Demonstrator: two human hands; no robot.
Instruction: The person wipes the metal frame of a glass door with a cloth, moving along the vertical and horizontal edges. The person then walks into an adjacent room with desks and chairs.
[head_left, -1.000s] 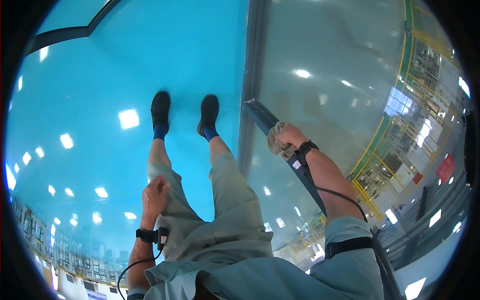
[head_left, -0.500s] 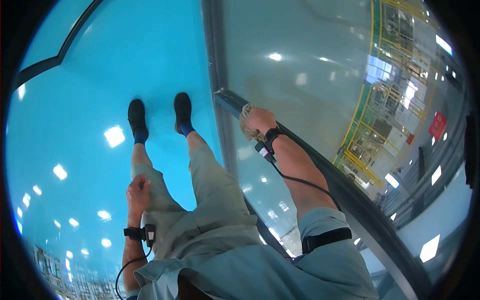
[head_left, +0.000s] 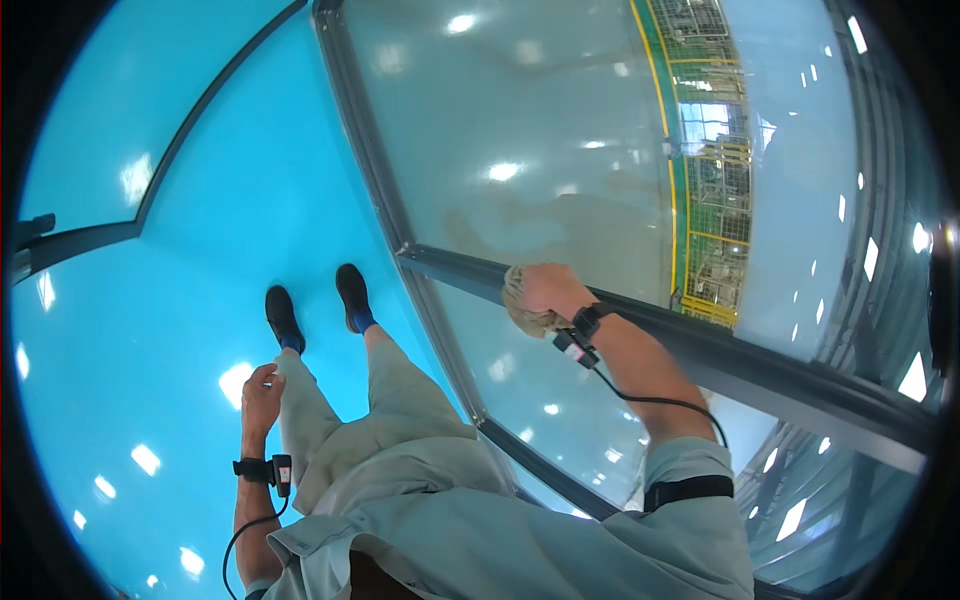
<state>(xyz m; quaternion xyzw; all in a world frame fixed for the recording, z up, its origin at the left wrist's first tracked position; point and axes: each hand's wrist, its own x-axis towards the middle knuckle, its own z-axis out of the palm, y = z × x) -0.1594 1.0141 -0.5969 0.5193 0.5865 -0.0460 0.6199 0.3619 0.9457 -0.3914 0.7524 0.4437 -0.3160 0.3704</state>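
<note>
From where I stand, the person's right hand (head_left: pixel 553 290) is closed around a crumpled tan-grey cloth (head_left: pixel 523 308), which bulges out past the knuckles on the side away from the wrist. The cloth sits over the long, dark grey metal crossbar (head_left: pixel 450 268) and looks to be against it, though the hand hides the contact itself. Bunching it up like that probably keeps loose corners in the palm and leaves a padded layer between fingers and metal.

The crossbar runs past a big, shiny, see-through grey panel (head_left: pixel 560 130) and meets a dark grey metal frame member (head_left: pixel 372 180) at one end; I take it that it braces the panel. The right arm reaches well out to the side, likely because the person stands on the glossy blue floor (head_left: pixel 200 300) beside the frame.

The left hand (head_left: pixel 262 400) hangs next to the thigh, fingers loosely bent and half spread, with nothing showing in it; perhaps one hand is enough for so small a bundle. Black straps secure a small device at each wrist, its cable trailing along the forearm.
</note>
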